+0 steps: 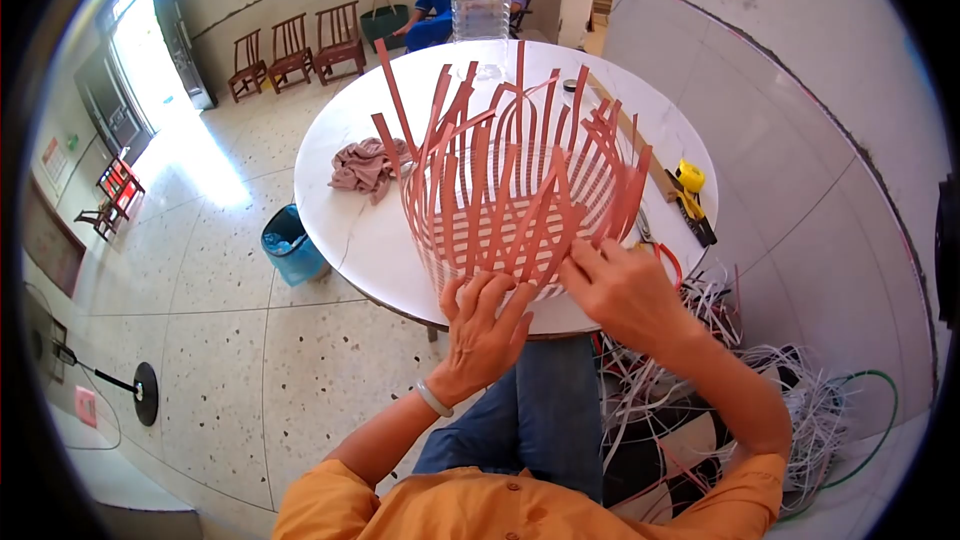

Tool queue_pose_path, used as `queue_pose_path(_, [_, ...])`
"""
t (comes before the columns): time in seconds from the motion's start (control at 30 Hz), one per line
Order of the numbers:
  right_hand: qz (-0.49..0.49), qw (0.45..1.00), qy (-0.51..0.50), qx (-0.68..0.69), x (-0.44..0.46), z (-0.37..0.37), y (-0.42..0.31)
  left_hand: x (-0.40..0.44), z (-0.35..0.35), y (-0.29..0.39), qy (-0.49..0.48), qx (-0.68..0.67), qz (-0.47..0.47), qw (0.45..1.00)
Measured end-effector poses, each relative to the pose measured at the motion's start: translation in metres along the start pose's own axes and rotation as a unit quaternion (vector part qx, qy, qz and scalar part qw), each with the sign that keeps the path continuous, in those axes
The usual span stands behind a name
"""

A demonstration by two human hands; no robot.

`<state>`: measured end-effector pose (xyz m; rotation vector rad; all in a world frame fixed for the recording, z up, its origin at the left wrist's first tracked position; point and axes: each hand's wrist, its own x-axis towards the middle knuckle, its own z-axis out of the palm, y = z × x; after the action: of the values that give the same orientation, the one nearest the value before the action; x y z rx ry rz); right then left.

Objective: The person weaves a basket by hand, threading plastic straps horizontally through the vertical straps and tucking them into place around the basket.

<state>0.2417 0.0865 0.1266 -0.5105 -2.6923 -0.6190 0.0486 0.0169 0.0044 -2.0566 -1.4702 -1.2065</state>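
A half-woven basket [490, 225] of reddish-brown and white strips stands on the round white table [345, 230], its loose strip ends sticking up all round the rim. My left hand [482, 325] rests against the near side of the basket, fingers bent over the weave; whether they grip a strip is hidden. My right hand [622, 292] pinches a reddish-brown strip [572, 230] at the near right rim. Right of the basket, partly behind it, lie red-handled scissors [670, 265].
A crumpled cloth [365, 168], a clear plastic jug [480, 10], a yellow tape measure [690, 176] and a wooden ruler [640, 140] are on the table. A blue-lined bin [292, 245] stands left. Tangled white strips [800, 410] lie at right. A person [430, 15] reclines behind.
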Motion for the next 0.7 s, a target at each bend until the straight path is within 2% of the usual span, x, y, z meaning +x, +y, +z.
queue_pose_path(0.07, [0.005, 0.996, 0.031, -0.082, -0.002, -0.007, -0.020, 0.000, 0.001, -0.002, 0.000, 0.002, 0.000, 1.000])
queue_pose_path(0.1, [0.004, 0.996, 0.029, -0.081, -0.006, -0.008, -0.030, 0.000, 0.001, -0.004, 0.008, 0.010, 0.002, 1.000])
queue_pose_path(0.17, [0.107, 0.990, -0.013, -0.091, -0.012, -0.010, -0.043, -0.001, 0.003, -0.007, 0.014, 0.018, 0.003, 1.000])
queue_pose_path(0.2, [0.107, 0.990, -0.014, -0.090, -0.013, -0.009, -0.041, -0.001, 0.003, -0.009, 0.016, 0.025, 0.011, 1.000])
queue_pose_path(0.27, [0.239, 0.968, -0.076, -0.020, -0.018, -0.006, -0.032, -0.003, 0.004, -0.010, 0.016, 0.032, 0.017, 0.999])
queue_pose_path(0.3, [0.239, 0.968, -0.077, -0.019, -0.022, 0.001, -0.021, -0.004, 0.004, -0.010, 0.017, 0.032, 0.019, 0.999])
queue_pose_path(0.37, [0.231, 0.962, -0.015, 0.145, -0.033, 0.022, 0.006, -0.004, 0.004, -0.011, 0.018, 0.032, 0.021, 0.999])
queue_pose_path(0.4, [0.307, 0.913, -0.020, 0.268, -0.034, 0.027, 0.014, -0.005, 0.004, -0.012, 0.013, 0.032, 0.019, 0.999])
queue_pose_path(0.43, [0.307, 0.912, -0.021, 0.270, -0.037, 0.029, 0.021, -0.005, 0.004, -0.013, 0.007, 0.032, 0.016, 0.999])
queue_pose_path(0.5, [0.367, 0.782, -0.067, 0.500, -0.043, 0.031, 0.030, -0.006, 0.004, -0.014, -0.003, 0.037, 0.020, 0.999])
queue_pose_path(0.63, [0.388, 0.762, -0.111, 0.506, -0.051, 0.031, 0.029, -0.005, 0.006, -0.014, -0.012, 0.046, 0.023, 0.999])
queue_pose_path(0.7, [0.375, 0.782, -0.081, 0.492, -0.055, 0.033, 0.023, -0.004, 0.009, -0.014, -0.005, 0.040, 0.020, 0.999])
